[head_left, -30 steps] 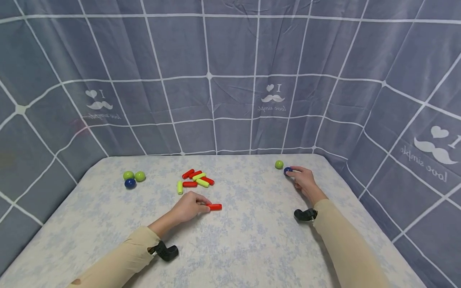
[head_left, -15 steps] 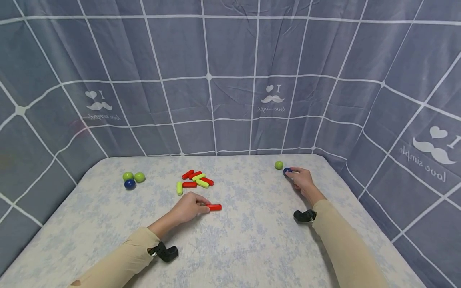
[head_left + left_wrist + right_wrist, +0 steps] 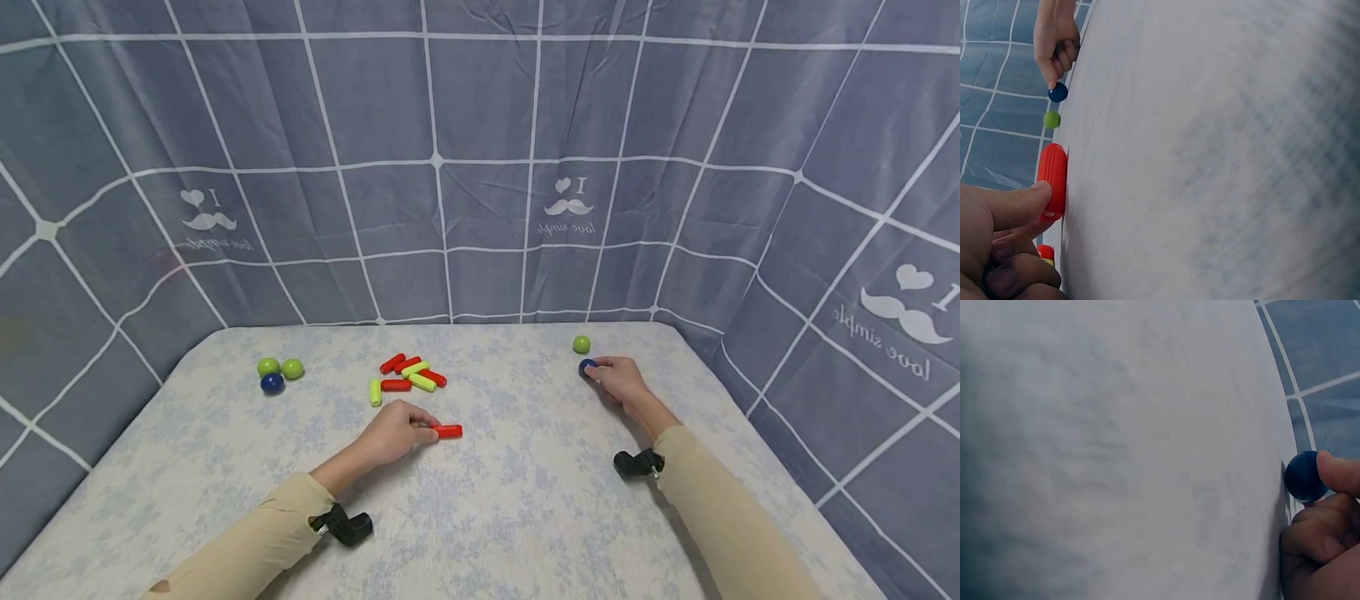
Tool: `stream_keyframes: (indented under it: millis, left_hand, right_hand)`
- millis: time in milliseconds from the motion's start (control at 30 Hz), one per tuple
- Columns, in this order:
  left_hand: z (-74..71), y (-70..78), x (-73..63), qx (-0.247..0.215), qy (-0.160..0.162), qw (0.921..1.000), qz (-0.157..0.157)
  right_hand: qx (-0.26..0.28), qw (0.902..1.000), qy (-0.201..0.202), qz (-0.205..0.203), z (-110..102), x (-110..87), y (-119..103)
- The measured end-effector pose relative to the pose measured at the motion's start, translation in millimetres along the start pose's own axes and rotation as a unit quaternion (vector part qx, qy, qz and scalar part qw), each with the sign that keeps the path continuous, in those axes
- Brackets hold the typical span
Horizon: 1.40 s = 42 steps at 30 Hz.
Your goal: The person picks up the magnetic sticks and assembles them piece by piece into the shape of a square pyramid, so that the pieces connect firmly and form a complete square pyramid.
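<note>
My left hand (image 3: pixel 394 433) pinches one end of a red ridged plastic stick (image 3: pixel 449 431) between thumb and fingers, low over the table. The stick (image 3: pixel 1054 181) lies lengthwise along the tabletop in the left wrist view, its far end free. Toward the back right, my right hand (image 3: pixel 619 383) pinches a small dark blue ball (image 3: pixel 587 367). In the right wrist view the thumb presses on the side of this ball (image 3: pixel 1305 477), right at the table surface. A green ball (image 3: pixel 581 343) sits just behind the blue one.
Several red and yellow sticks (image 3: pixel 411 373) lie in a loose cluster beyond my left hand. Two green balls (image 3: pixel 292 368) and another blue ball (image 3: pixel 272 383) are grouped at the back left. A grey-blue curtain (image 3: pixel 480 208) with white lines hangs behind the patterned table (image 3: pixel 517 517).
My right hand has shifted left and slightly nearer with the blue ball, which now sits in front of the green ball. My left hand and the red stick stay in place.
</note>
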<state>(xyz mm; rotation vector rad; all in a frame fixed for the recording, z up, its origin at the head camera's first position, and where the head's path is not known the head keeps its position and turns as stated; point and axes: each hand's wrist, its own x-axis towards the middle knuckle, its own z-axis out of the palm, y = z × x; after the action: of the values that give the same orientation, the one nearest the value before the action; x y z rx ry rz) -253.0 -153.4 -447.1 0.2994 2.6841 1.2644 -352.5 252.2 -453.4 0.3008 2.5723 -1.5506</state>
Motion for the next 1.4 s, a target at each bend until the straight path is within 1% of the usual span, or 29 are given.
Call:
stream_keyframes:
  millis: [100, 233, 367, 533, 600, 667, 800, 933, 1067, 1167, 1400]
  left_hand:
    - [0.0, 0.9, -0.3, -0.002, 0.001, 1.0, -0.003]
    - [0.2, 1.6, 0.1, 0.003, 0.001, 1.0, -0.008]
    - [0.9, 0.8, 0.8, 0.006, 0.002, 0.9999, -0.011]
    - [0.9, -0.2, 0.4, 0.005, 0.003, 0.9999, -0.01]
    - [0.5, -0.1, 0.1, 0.006, 0.003, 0.9999, -0.01]
    - [0.0, 0.1, 0.2, 0.01, 0.003, 0.9999, -0.01]
    - [-1.0, 1.4, 1.5, 0.019, 0.001, 0.9998, -0.008]
    - [-1.1, 3.9, 1.6, 0.024, -0.003, 0.9997, -0.002]
    - [-1.1, 6.0, 1.5, 0.023, -0.003, 0.9997, -0.004]
    - [-0.6, 5.6, 2.2, 0.026, -0.002, 0.9996, -0.004]
    - [1.3, 4.4, 4.2, 0.036, 0.002, 0.9994, -0.001]
  right_hand:
    - [0.0, 0.9996, -0.024, -0.014, 3.8, -5.3, -1.3]
    - [-0.001, 0.9984, -0.047, -0.03, 9.8, -14.2, -3.6]
    - [-0.001, 0.997, -0.064, -0.044, 16.5, -23.7, -8.3]
    - [-0.026, 0.9956, -0.073, -0.053, 27.9, -32.3, -15.5]
    - [-0.031, 0.9945, -0.078, -0.063, 33.0, -36.6, -19.5]
    - [-0.032, 0.9924, -0.088, -0.079, 37.7, -41.5, -23.3]
    - [-0.039, 0.9884, -0.11, -0.096, 47.9, -51.9, -28.6]
    - [-0.043, 0.9845, -0.136, -0.101, 59.5, -61.9, -31.4]
    - [-0.041, 0.98, -0.165, -0.104, 71.1, -68.4, -32.0]
    - [-0.047, 0.9777, -0.174, -0.107, 77.9, -72.1, -32.5]
    - [-0.07, 0.9728, -0.179, -0.129, 86.2, -77.6, -35.4]
